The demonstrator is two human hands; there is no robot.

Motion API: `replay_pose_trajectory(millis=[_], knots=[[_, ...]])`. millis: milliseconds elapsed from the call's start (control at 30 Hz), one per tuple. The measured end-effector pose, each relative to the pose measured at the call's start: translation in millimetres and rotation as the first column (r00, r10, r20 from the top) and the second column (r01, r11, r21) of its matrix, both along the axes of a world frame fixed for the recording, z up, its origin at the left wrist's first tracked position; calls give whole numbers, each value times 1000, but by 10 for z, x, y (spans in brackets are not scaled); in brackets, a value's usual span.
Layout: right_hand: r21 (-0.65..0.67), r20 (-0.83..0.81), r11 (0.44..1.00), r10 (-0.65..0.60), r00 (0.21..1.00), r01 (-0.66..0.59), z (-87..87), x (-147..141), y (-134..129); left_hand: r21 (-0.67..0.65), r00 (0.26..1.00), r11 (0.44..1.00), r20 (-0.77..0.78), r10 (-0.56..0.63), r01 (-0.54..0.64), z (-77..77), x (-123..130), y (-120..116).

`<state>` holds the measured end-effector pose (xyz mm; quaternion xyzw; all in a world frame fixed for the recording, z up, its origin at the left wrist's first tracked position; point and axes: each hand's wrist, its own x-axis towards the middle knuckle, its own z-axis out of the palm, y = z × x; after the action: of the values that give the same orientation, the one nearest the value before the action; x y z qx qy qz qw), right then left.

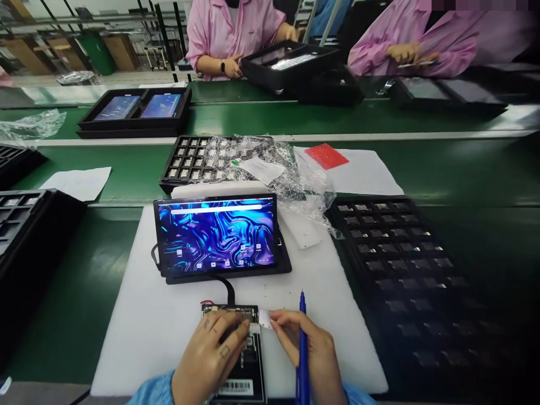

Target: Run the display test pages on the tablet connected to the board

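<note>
My left hand (215, 351) lies over a black device assembly with an exposed circuit board (257, 360); its bent fingers press on the board's upper part, and the thumb is hidden. A barcode label (236, 387) shows below that hand. Between thumb and forefinger, my right hand (314, 349) pinches a small whitish, flat piece (265, 319) at the board's upper right corner. A blue pen (302, 337) also rests in the right hand, tip pointing away. From the board's top a black ribbon cable (230, 289) leads to a lit tablet screen (217, 236), propped up at a tilt.
A white foam mat (126, 337) lies beneath. Black compartment trays with small parts stand at right (396, 247), at left (46, 236) and behind the screen, partly under bubble wrap (253, 152). A red sheet (327, 156) lies on white paper. Two co-workers in pink sit opposite, handling trays.
</note>
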<state>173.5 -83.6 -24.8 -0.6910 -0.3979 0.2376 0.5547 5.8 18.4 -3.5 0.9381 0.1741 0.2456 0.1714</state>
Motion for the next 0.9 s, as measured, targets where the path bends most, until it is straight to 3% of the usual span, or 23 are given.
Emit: replay_pose_trajectory(millis=[300, 600, 900], knots=[[-27, 19, 1000, -3, 1000, 3, 101, 12, 48, -9, 1000, 1000, -21, -1, 0, 0, 0, 1], [-69, -80, 997, 17, 997, -23, 75, 20, 27, 13, 999, 1000, -51, -5, 6, -38, -3, 10], [-40, -122, 999, 5, 993, -10, 168, 28, 107, 49, 997, 999, -73, 9, -6, -14, 31, 20]])
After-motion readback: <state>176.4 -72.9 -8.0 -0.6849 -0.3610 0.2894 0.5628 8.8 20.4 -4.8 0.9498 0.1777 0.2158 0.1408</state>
